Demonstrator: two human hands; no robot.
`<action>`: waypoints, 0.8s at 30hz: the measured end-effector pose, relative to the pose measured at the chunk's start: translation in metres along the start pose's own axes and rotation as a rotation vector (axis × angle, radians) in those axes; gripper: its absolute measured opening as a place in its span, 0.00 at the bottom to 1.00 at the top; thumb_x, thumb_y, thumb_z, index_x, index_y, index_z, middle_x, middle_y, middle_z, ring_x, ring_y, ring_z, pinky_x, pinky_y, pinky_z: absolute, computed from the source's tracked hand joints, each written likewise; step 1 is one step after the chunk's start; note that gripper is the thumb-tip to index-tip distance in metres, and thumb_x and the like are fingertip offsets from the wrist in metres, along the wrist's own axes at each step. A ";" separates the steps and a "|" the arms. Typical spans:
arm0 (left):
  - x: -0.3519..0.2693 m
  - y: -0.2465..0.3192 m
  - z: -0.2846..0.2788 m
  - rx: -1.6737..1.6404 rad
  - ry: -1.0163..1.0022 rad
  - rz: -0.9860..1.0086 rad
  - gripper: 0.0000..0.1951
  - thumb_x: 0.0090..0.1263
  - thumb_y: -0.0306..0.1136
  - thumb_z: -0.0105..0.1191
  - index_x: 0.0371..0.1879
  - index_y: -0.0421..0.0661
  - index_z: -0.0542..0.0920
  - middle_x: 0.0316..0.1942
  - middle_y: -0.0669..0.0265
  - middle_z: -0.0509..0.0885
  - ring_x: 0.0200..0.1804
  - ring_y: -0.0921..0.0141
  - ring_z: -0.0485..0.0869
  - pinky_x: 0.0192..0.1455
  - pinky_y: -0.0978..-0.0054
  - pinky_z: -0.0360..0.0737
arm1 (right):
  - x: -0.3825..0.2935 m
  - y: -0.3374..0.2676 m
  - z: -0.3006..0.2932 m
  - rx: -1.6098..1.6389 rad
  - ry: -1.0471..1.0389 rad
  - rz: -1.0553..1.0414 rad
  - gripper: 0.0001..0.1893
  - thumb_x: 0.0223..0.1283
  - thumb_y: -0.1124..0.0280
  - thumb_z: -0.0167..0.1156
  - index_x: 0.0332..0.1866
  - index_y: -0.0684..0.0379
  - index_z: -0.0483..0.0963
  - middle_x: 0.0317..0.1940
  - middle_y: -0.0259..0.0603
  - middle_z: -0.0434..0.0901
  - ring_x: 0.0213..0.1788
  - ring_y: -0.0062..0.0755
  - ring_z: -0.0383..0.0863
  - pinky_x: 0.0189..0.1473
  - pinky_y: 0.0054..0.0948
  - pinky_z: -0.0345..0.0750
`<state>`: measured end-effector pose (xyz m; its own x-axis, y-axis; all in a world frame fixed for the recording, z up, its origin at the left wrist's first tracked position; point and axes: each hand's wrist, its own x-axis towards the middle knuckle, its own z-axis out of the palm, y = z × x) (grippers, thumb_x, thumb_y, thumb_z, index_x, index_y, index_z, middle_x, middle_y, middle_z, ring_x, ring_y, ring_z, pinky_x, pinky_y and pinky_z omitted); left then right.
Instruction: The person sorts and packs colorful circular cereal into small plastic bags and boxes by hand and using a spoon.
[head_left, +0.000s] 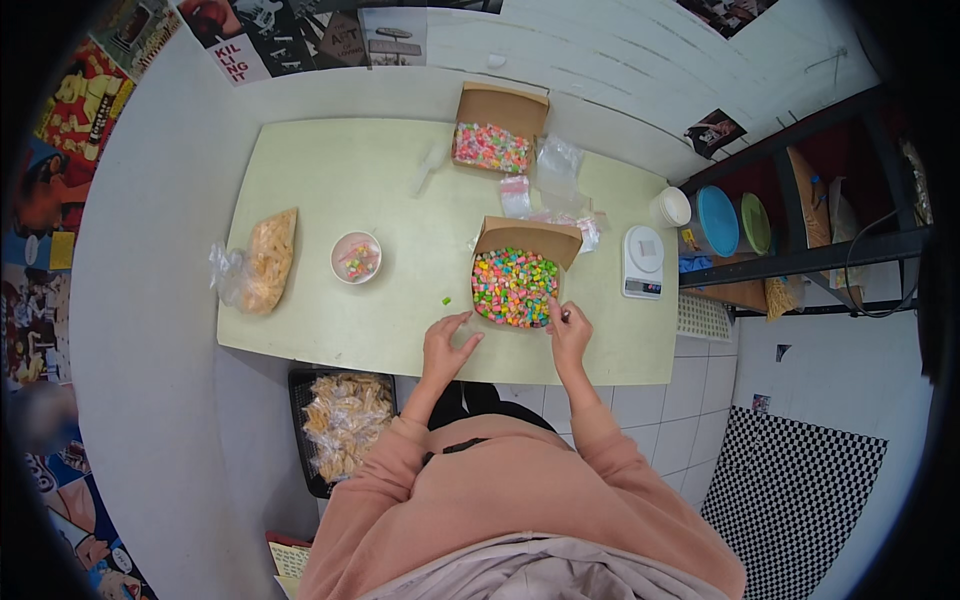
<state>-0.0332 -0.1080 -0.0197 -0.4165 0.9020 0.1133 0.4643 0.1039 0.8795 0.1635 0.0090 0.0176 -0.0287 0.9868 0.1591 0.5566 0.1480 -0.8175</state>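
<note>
An open cardboard box (528, 234) full of small multicoloured candies (516, 287) stands near the front of the pale green table (300, 172). My left hand (448, 349) is at the box's front left corner, thumb and fingers apart, nothing seen between them. At the front right corner is my right hand (570, 330), its fingers curled by the box's edge; a small dark thing shows among them, too small to name. One green candy (446, 301) lies loose left of the box. Farther left stands a white bowl (334, 259) with a few candies and a clear plastic bag inside.
A second candy box (506, 105), plastic bags (559, 161) and a clear scoop (428, 166) lie at the back. Right stand a digital scale (643, 281) and white tubs (670, 208), beside a shelf. A bag of yellowish snacks (271, 259) lies left; a black basket (300, 435) of packed snacks stands below.
</note>
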 end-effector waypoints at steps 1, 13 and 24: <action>0.000 0.001 0.001 -0.009 0.010 -0.001 0.21 0.55 0.37 0.69 0.48 0.44 0.84 0.43 0.58 0.86 0.47 0.59 0.84 0.52 0.64 0.77 | -0.005 0.006 -0.003 0.031 0.024 0.028 0.23 0.65 0.66 0.64 0.18 0.65 0.65 0.14 0.37 0.68 0.14 0.22 0.75 0.17 0.23 0.69; -0.003 0.003 0.015 -0.065 -0.005 -0.011 0.23 0.56 0.34 0.70 0.52 0.43 0.82 0.43 0.58 0.84 0.48 0.61 0.83 0.50 0.67 0.79 | -0.040 0.043 -0.001 0.267 0.221 0.093 0.18 0.71 0.68 0.57 0.25 0.69 0.74 0.23 0.39 0.73 0.21 0.25 0.79 0.25 0.24 0.75; -0.006 0.012 0.023 -0.191 -0.101 -0.219 0.25 0.61 0.29 0.67 0.60 0.47 0.79 0.48 0.63 0.81 0.51 0.71 0.81 0.44 0.71 0.86 | -0.039 0.048 0.014 0.591 0.292 0.355 0.17 0.73 0.64 0.52 0.32 0.70 0.73 0.32 0.43 0.76 0.32 0.29 0.82 0.37 0.28 0.85</action>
<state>-0.0068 -0.1026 -0.0202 -0.4066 0.9048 -0.1266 0.2124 0.2284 0.9501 0.1796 -0.0211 -0.0362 0.3370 0.9365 -0.0970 -0.0505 -0.0850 -0.9951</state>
